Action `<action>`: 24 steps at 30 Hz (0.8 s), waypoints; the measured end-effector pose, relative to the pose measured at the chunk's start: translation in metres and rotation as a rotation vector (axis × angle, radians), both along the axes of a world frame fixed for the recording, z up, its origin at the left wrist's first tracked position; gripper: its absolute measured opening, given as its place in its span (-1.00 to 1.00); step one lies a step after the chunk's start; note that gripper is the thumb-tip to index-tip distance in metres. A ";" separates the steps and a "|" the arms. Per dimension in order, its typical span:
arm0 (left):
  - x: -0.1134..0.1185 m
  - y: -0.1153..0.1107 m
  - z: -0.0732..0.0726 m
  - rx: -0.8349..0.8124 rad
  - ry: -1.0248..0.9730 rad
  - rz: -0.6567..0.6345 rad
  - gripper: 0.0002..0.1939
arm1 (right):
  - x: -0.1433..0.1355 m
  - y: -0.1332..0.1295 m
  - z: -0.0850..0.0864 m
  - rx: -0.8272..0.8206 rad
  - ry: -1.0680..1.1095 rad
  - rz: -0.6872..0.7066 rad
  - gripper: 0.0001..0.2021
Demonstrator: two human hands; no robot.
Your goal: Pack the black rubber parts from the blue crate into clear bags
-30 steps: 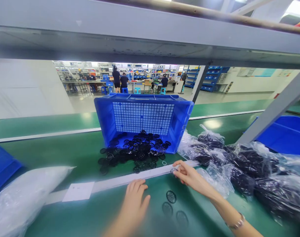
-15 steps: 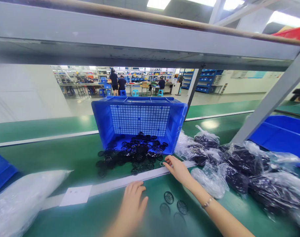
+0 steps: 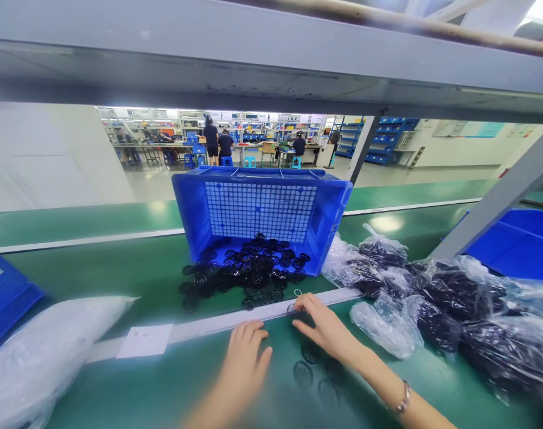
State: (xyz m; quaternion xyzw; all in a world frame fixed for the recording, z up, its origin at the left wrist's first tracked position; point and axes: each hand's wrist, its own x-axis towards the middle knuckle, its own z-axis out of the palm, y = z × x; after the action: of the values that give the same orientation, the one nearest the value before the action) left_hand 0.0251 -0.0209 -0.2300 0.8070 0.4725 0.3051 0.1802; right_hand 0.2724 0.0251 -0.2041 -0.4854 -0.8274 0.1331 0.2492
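A blue crate [image 3: 257,173] lies on its side, its mouth facing me, with a heap of black round parts [image 3: 257,271] spilling out over the green surface [image 3: 132,262]. My left hand [image 3: 248,360], somewhat blurred, hovers low in the middle with fingers apart and nothing in it. To its right my right hand [image 3: 322,328] is over the white strip; a dark ring [image 3: 291,309] shows at its fingertips, and whether it is gripped is unclear. Several loose black wheels [image 3: 303,373] lie below my right hand. A thin pale ring [image 3: 298,292] rests just beyond its fingers.
Clear bags of black parts [image 3: 450,292] are piled at right, before another blue bin [image 3: 517,241]. At left are a white plastic bag [image 3: 65,351], a blue bin [image 3: 7,298] and a paper [image 3: 145,341]. A metal shelf beam [image 3: 253,53] crosses overhead. People work far behind.
My right hand has moved down, back from the heap's edge, and a dark ring now shows at its fingertips. My left hand has barely moved. The view has shifted slightly.
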 end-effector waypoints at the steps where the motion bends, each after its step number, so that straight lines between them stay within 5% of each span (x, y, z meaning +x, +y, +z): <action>1: 0.000 0.000 0.000 -0.004 -0.010 0.005 -0.78 | -0.003 -0.011 0.001 -0.058 0.010 0.044 -0.85; 7: -0.001 0.000 -0.002 -0.085 -0.124 0.032 -0.74 | -0.013 -0.048 0.015 -0.199 -0.076 0.232 -0.93; 11: -0.002 0.002 -0.002 -0.140 -0.211 0.041 -0.70 | -0.019 -0.022 0.014 -0.059 -0.107 0.122 -0.92; 18: -0.003 0.002 0.000 -0.185 -0.303 0.028 -0.70 | -0.047 0.055 -0.015 0.057 -0.138 -0.125 -0.89; 24: -0.003 0.004 0.000 -0.197 -0.342 0.042 -0.67 | -0.041 0.040 -0.011 -0.085 0.000 -0.064 -0.86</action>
State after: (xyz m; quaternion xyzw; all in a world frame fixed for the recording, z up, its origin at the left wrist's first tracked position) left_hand 0.0216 -0.0168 -0.2301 0.7117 0.4792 0.3938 0.3296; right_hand 0.2309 0.0650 -0.2153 -0.5217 -0.8050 0.1602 0.2326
